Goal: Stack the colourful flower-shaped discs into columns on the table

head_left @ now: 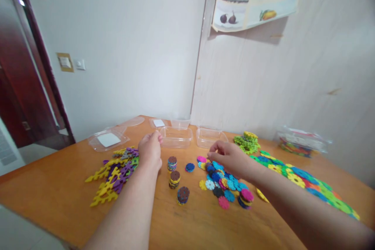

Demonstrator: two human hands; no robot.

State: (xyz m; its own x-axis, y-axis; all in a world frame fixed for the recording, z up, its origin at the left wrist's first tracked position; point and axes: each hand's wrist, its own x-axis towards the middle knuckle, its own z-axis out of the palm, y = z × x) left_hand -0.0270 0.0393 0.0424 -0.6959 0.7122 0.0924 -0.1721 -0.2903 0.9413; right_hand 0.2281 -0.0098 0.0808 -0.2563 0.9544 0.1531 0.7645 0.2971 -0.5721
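Note:
My left hand (150,149) rests on the wooden table (58,195) with its fingers curled loosely, between a heap of yellow and purple flat pieces (115,172) and a clear plastic tub (176,136); what it holds, if anything, is hidden. My right hand (227,157) hovers over a pile of small coloured flower-shaped discs (224,185), thumb and fingers pinched near a pink disc (201,159). Three short stacks of discs (175,179) stand between my forearms.
A second clear tub (210,137) and several lids (108,140) lie at the back. A green pile (247,142), a long strip of joined coloured discs (304,179) and a clear bag of pieces (301,140) lie at the right. Walls close in behind.

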